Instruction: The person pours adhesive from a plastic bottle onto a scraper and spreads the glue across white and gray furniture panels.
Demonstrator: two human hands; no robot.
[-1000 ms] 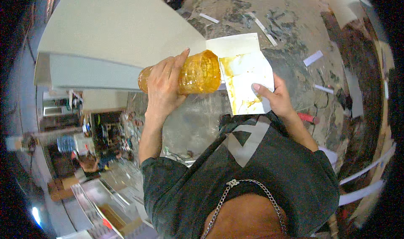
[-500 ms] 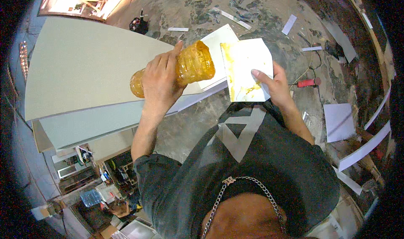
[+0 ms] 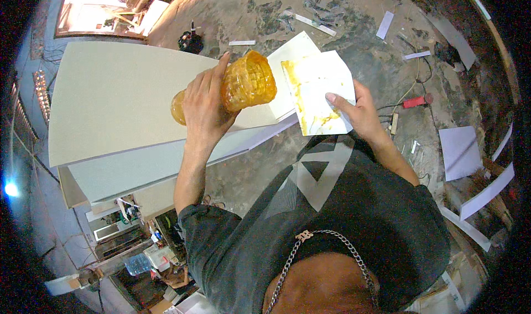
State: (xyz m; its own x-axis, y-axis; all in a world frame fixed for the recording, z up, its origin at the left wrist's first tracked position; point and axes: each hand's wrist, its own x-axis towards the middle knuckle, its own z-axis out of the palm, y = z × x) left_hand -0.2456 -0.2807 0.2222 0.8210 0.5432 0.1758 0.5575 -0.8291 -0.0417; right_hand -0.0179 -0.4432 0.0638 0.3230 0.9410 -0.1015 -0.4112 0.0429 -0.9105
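Note:
My left hand [image 3: 209, 104] wraps round a cut-open plastic bottle [image 3: 250, 82] smeared with amber glue, tilted sideways with its wide cut mouth toward the right. In my right hand [image 3: 359, 110] is a white rectangular board piece [image 3: 321, 95], thumb on top and fingers beneath. Yellow-amber streaks run along the piece's left edge and its lower part. A small gap separates the bottle's mouth from the piece. Below and behind both lies a large pale board [image 3: 127, 98], with another white piece [image 3: 287, 54] at its right end.
White offcut strips [image 3: 315, 24] lie scattered over the stained concrete floor [image 3: 243, 178]. To the right are a red-handled tool [image 3: 415, 101] with a cable and a white panel [image 3: 461, 153]. Shelves with a clear blue container [image 3: 138, 264] stand at lower left.
The view has shifted slightly, so the surroundings sit lower and further right. The bottle and the white piece stay in my hands, nearly in the same pose.

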